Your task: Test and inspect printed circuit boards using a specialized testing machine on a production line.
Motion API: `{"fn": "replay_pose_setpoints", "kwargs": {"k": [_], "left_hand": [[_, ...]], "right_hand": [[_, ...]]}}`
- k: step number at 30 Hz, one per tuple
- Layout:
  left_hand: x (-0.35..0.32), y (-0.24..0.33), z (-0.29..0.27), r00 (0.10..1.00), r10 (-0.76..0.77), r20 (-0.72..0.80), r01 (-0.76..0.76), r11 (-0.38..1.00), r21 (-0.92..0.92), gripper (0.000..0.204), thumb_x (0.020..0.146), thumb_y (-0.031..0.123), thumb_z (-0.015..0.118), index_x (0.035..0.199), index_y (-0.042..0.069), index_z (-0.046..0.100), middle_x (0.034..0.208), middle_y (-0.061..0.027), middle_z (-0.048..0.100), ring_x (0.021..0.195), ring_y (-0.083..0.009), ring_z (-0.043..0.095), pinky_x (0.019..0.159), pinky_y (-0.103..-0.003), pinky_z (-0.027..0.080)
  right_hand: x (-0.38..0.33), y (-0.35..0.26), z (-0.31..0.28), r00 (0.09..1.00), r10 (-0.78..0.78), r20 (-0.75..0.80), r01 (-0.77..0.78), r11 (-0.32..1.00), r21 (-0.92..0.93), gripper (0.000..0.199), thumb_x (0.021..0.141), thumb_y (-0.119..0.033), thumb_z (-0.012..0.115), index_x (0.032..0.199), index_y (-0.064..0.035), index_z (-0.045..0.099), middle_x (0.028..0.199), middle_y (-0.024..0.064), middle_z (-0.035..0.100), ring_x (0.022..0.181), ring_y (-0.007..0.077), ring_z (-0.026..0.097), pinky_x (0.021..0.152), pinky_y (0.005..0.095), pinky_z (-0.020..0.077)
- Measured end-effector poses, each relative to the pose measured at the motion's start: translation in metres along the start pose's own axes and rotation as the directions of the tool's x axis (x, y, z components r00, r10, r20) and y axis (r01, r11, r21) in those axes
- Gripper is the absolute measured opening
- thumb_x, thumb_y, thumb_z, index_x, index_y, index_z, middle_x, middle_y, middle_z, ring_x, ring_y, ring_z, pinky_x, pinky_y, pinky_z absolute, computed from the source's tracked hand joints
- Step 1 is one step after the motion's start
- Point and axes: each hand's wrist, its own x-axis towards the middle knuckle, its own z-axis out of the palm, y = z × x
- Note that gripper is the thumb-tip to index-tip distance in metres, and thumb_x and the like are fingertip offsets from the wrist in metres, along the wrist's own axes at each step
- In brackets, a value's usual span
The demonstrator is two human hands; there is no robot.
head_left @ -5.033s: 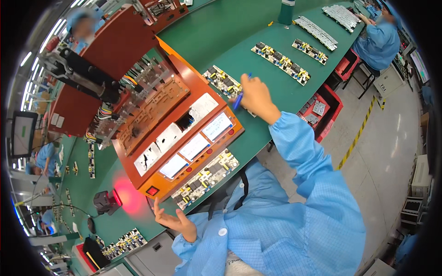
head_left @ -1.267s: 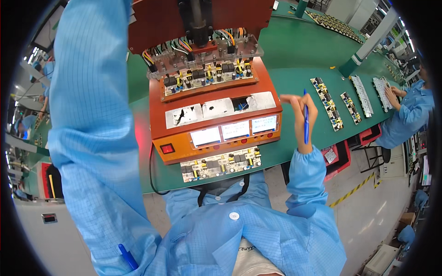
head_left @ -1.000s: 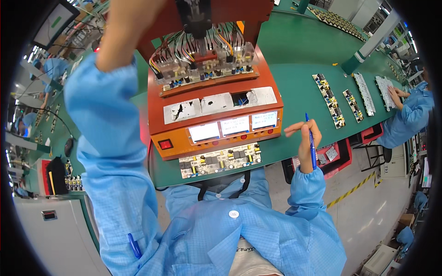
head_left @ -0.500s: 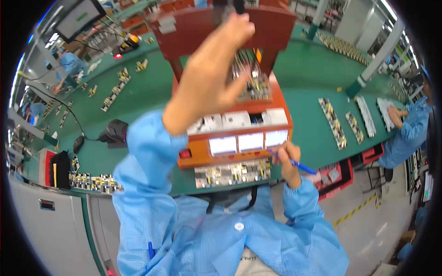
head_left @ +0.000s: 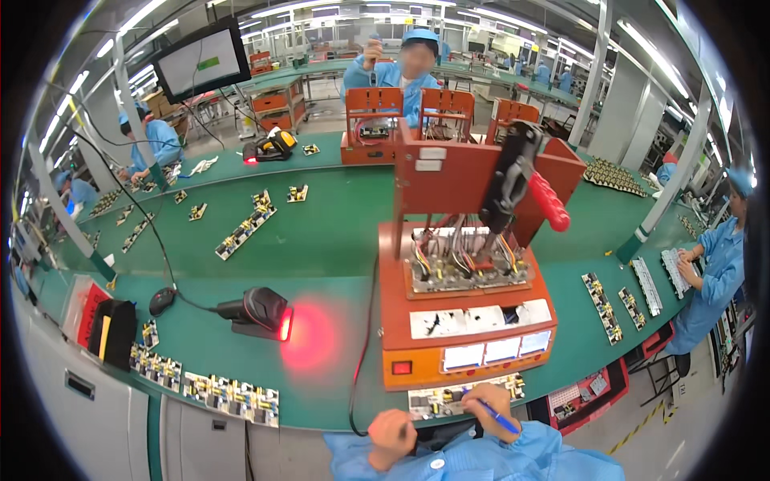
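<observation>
One circuit board point(head_left: 435, 402) lies at the near edge of the green bench point(head_left: 325, 401), just before the orange fixture point(head_left: 473, 309), presumably for short reach. Right hand point(head_left: 489, 405): fingers curled round a blue pen point(head_left: 501, 418), held slantwise, probably to spare the fingertips; contact with board unclear. Left hand point(head_left: 393, 438): loosely curled near the board's left end; I cannot tell whether it holds anything

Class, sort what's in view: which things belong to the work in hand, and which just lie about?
Likely part of it:
blue pen in right hand
nearest circuit board
orange machine

Likely lying about:
black mouse
yellow-and-black scanner
</observation>
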Motion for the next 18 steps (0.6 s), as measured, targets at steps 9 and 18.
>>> {"fn": "replay_pose_setpoints", "kwargs": {"k": [9, 18], "left_hand": [[-0.011, -0.015, 0.013, 0.993, -0.114, 0.006, 0.109, 0.965, 0.238, 0.022, 0.066, 0.017, 0.065, 0.088, 0.012, 0.062, 0.069, -0.0051, 0.063, 0.054, -0.0245, 0.056, 0.049, -0.036, 0.045], [-0.076, -0.083, 0.037, 0.676, -0.294, 0.676, 0.208, 0.956, 0.208, 0.014, 0.066, 0.025, 0.066, 0.079, 0.021, 0.067, 0.054, 0.0021, 0.051, 0.046, -0.0191, 0.049, 0.042, -0.034, 0.038]], "right_hand": [[0.045, -0.023, 0.015, 0.964, 0.028, 0.266, -0.027, 1.000, -0.010, 0.012, 0.084, -0.013, 0.062, 0.082, -0.0016, 0.067, 0.077, 0.0107, 0.067, 0.074, 0.0263, 0.063, 0.069, 0.0364, 0.0495], [0.079, -0.025, 0.038, 0.883, 0.068, 0.465, -0.103, 0.993, 0.050, 0.009, 0.083, -0.008, 0.062, 0.085, -0.0001, 0.066, 0.077, 0.0107, 0.067, 0.075, 0.0276, 0.066, 0.067, 0.0369, 0.0518]]}}
